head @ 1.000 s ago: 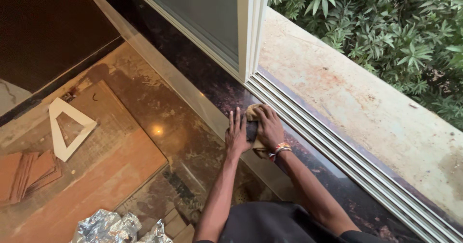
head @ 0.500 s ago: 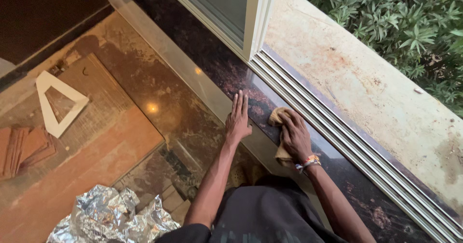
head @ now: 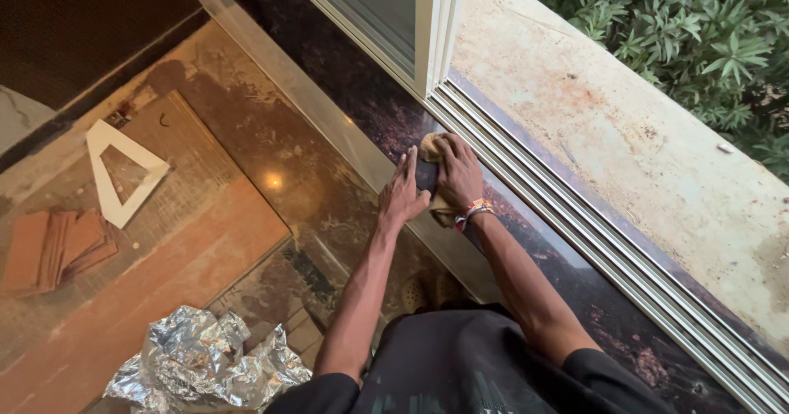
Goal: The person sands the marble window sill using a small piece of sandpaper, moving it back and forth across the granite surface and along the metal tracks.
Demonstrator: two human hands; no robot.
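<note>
Tan cloth [head: 434,176] mostly hidden beneath the right hand [head: 458,172]; only a corner above the fingers and a fold by the wrist visible. Palm of the left hand [head: 403,194] pressed flat on the dark stone sill [head: 362,102], underside unseen. Crumpled foil [head: 205,365] cut off by the bottom edge. Stack of reddish tiles [head: 49,250] cropped at the left edge. Sliding window frame [head: 431,28] cut off at the top. Metal track [head: 625,274] running out past the lower right corner. Beaded wristband [head: 472,211] too small for detail. Foot under the torso barely discernible in shadow.
</note>
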